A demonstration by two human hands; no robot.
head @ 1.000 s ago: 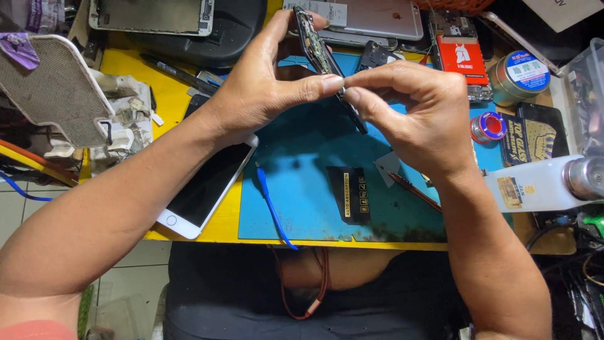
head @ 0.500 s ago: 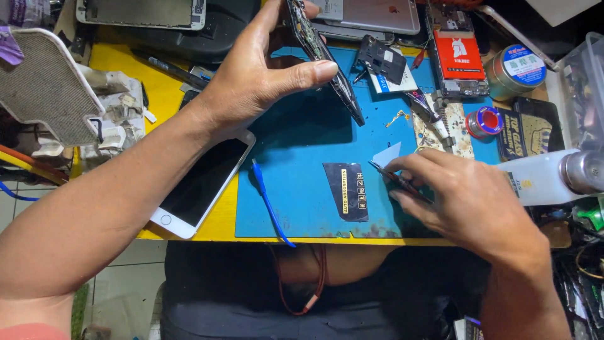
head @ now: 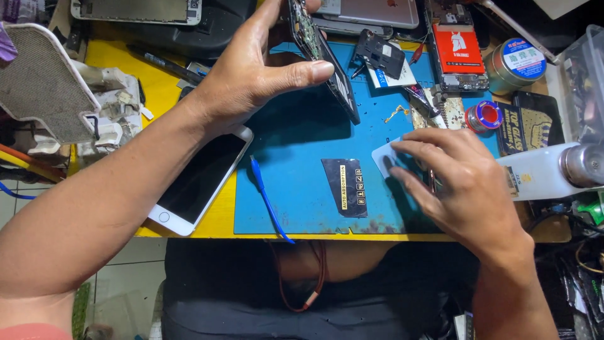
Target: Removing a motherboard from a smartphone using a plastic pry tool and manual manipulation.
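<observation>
Two hands: left hand (head: 251, 75) fingers grip raised phone frame (head: 324, 56); right hand (head: 462, 186) fingers spread flat.

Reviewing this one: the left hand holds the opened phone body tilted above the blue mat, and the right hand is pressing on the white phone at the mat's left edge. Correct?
Not quite. In the head view the right hand rests on a small pale card on the blue mat; nothing touches the white phone. The left hand does hold the opened phone body tilted.

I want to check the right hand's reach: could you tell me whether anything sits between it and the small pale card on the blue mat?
Nothing visible does: the right hand already has its fingertips on the small pale card, flat on the blue mat.
</observation>
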